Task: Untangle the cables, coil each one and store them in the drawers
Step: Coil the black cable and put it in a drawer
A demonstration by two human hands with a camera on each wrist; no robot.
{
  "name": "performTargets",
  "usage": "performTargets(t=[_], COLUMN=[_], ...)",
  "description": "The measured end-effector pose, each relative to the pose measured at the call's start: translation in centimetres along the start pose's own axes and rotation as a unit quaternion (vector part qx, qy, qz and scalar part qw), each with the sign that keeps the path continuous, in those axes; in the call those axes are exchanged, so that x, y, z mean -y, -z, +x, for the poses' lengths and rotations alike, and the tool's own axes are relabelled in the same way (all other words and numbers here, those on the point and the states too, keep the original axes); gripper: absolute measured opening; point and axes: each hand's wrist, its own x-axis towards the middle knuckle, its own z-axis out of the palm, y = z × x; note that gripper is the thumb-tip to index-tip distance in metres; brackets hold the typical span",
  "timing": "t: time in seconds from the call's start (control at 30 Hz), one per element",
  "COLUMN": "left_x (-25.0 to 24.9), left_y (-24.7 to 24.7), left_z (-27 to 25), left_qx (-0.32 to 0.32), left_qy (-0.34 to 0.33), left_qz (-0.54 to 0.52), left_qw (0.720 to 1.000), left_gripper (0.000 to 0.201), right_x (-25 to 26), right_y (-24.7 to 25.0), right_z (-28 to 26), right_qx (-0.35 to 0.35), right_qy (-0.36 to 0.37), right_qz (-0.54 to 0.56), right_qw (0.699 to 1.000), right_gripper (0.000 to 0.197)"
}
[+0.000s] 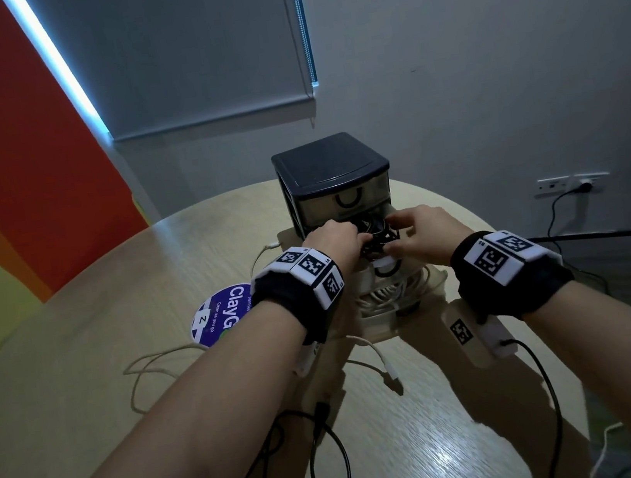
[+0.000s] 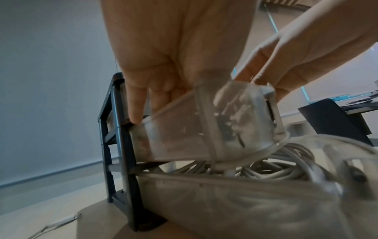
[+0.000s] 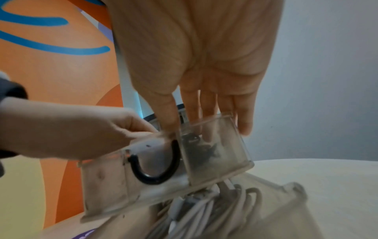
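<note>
At the centre of the head view a coiled black cable (image 1: pixel 376 239) was being tucked into the pulled-out middle drawer (image 3: pixel 214 153) by the left hand (image 1: pixel 336 238) and right hand (image 1: pixel 424 229), fingers curled onto it, and pushing the drawer closed was judged next.

Head view: high, looks forward and down over both forearms onto round pale wood-grain desk (image 1: pixel 124 387); small black-framed plastic drawer unit (image 1: pixel 329 164) mid-frame, at arm's reach.

Left wrist view: low, very close, looks up along palm toward unit's black frame.

Right wrist view: equally close, under palm, faces pulled-out translucent drawer with black U-shaped handle (image 3: pixel 155 169).

Shared by all three: that drawer, open lower drawer of white cables (image 2: pixel 286 163) beneath. Each wrist view also catches opposite hand.
</note>
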Motion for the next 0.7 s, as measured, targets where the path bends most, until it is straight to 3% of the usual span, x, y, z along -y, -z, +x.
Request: performTargets(t=[0.17, 0.27, 0.7], left_x=[-0.1, 0.0, 0.8], left_y=[0.3, 0.2, -0.6], left_z=[0.4, 0.6, 0.7], left_qx=[-0.093, -0.154, -0.110], left_qy=[0.009, 0.001, 0.035], left_qz=[0.005, -0.019, -0.039], left_qw=[0.996, 0.988, 0.993], left_gripper=[0.032, 0.023, 0.028], right_x=[-0.6, 0.0, 0.6], right_y=[-0.3, -0.2, -1.4], right_z=[1.1, 1.1, 1.2], right_qx=[-0.074, -0.076, -0.023], right_qy=[-0.008, -0.008, -0.010], right_qz=[-0.044, -0.089, -0.139], right_qw=[0.996, 0.993, 0.990], right_gripper=[0.029, 0.023, 0.032])
